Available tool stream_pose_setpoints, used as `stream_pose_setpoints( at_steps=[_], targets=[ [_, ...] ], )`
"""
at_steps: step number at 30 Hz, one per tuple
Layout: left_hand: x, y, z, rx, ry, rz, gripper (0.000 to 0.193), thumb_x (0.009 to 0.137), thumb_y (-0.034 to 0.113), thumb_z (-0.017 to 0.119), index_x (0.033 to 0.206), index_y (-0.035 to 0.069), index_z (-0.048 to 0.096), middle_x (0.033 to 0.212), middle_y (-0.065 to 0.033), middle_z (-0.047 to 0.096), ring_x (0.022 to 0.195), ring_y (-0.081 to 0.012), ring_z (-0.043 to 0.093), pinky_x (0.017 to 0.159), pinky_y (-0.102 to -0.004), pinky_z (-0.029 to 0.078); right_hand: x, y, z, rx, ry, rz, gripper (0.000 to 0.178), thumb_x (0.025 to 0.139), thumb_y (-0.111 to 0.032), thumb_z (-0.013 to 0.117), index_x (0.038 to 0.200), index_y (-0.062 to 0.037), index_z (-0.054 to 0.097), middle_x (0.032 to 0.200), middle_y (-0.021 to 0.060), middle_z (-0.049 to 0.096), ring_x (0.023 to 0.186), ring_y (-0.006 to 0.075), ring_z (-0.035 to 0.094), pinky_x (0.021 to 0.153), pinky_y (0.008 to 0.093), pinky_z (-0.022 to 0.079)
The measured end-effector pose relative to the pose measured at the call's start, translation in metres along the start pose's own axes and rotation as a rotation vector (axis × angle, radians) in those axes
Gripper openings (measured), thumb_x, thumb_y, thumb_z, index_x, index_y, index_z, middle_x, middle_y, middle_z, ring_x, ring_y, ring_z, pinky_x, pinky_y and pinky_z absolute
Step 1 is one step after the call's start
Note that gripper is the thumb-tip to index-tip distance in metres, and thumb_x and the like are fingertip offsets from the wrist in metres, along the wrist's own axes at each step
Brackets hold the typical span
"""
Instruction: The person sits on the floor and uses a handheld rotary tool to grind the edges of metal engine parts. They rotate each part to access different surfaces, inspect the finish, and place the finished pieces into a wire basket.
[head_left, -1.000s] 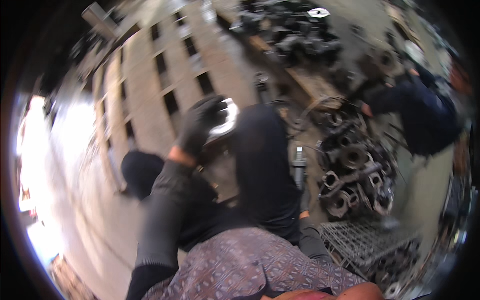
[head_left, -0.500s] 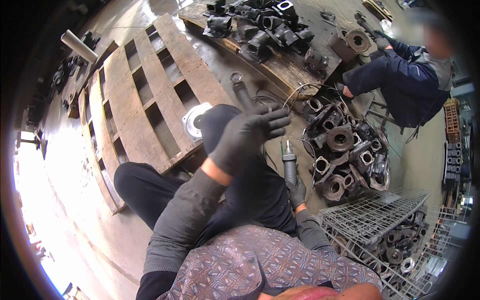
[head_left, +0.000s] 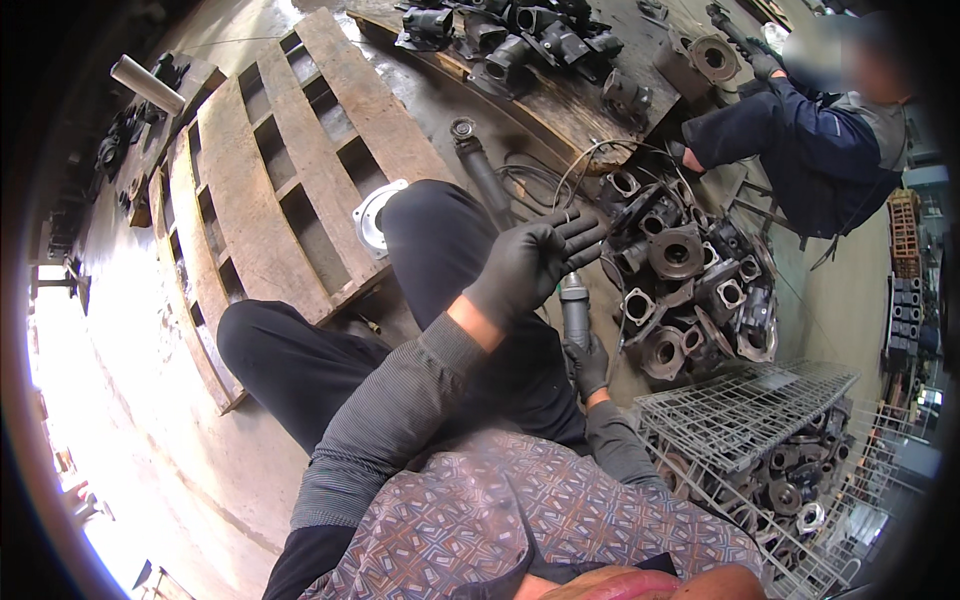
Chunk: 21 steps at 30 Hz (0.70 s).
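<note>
My left hand (head_left: 520, 268), in a dark grey glove, is open with its fingers stretched out to the right. It hangs above my raised knee, across the tip of a grey die grinder (head_left: 576, 318). The fingers hide that tip, and I cannot tell whether they touch it. Gloved as well, my right hand (head_left: 588, 366) is wrapped round the grinder's lower body, beside my thigh. A second grey grinder (head_left: 484, 178) with a round head lies on the floor beyond my knee. Partly behind that knee, a pale round metal flange (head_left: 374, 218) rests at the pallet's edge.
A wooden pallet (head_left: 230, 165) lies ahead on the left. Black castings (head_left: 510, 50) cover another pallet farther off. On the right, metal housings (head_left: 675, 255) are heaped beside a wire basket (head_left: 740, 415) of more parts. A co-worker (head_left: 810, 150) sits at the far right. Looped cables (head_left: 545, 185) cross the floor.
My left hand has moved to the right, over the grinder's tip, with its fingers still stretched out. My right hand keeps its hold on the grinder. The view has shifted slightly.
</note>
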<state>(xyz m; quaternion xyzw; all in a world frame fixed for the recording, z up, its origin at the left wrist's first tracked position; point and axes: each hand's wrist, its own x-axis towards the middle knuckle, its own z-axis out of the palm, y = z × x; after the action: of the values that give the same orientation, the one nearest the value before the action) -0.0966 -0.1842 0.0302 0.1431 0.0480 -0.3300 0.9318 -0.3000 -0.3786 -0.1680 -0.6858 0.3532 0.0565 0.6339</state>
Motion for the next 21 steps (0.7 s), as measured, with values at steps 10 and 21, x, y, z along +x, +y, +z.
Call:
stream_pose_setpoints(
  at_steps=[10,21],
  targets=[
    [-0.004,0.003,-0.002,0.074,-0.007,-0.03,0.062,0.104,0.022,0.054,0.15,-0.014,0.036,0.151,-0.0257,0.049,0.138,-0.0353,0.051,0.117,-0.0461,0.042,0.036,0.072,-0.01,-0.181,-0.008,-0.172,0.036,0.087,-0.009,0.078,0.119,-0.0038,0.061,0.085,0.0054,0.067,0.064,0.0139,0.062,0.055,0.0304,0.05],
    [-0.24,0.203,-0.073,1.336,0.723,1.087,0.043,0.107,0.01,0.054,0.15,0.006,0.052,0.139,-0.0107,0.062,0.119,-0.0175,0.061,0.098,-0.031,0.053,0.015,0.033,-0.003,0.007,-0.035,0.03,0.041,0.087,-0.012,0.08,0.122,-0.0014,0.062,0.092,0.0064,0.069,0.07,0.0135,0.063,0.06,0.0297,0.051]
  ],
)
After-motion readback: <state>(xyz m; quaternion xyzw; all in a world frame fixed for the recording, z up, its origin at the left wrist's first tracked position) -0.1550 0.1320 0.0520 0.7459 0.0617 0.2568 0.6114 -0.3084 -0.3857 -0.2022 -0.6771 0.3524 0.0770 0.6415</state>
